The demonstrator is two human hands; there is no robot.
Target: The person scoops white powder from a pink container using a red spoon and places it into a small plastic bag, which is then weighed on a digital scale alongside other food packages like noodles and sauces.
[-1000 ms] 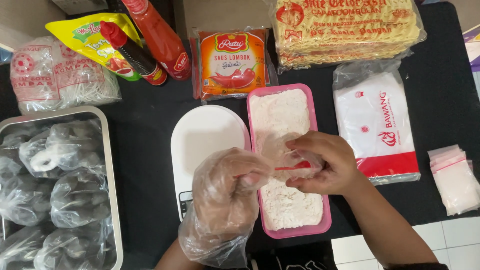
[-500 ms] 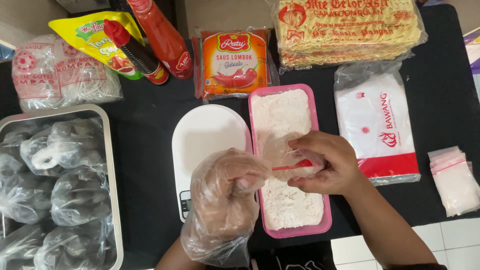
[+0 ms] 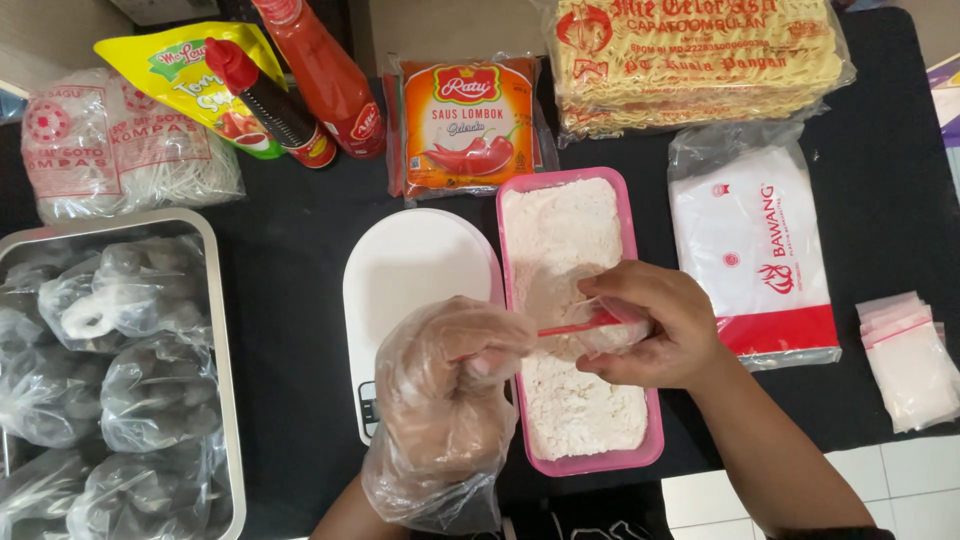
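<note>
Clear plastic glove on my left hand [image 3: 450,385], fist clenched around some of the white powder. My right hand [image 3: 650,325] pinches a small zip bag [image 3: 600,325] with a red strip, right over the pink tray [image 3: 630,215] of powder. White scale [image 3: 410,265] at 9 o'clock of the tray, sauce sachet [image 3: 465,125] at 12.

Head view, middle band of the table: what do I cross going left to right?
Metal tray of bagged dark items → white kitchen scale → pink tray of white powder → white-and-red packet → stack of small zip bags.
</note>
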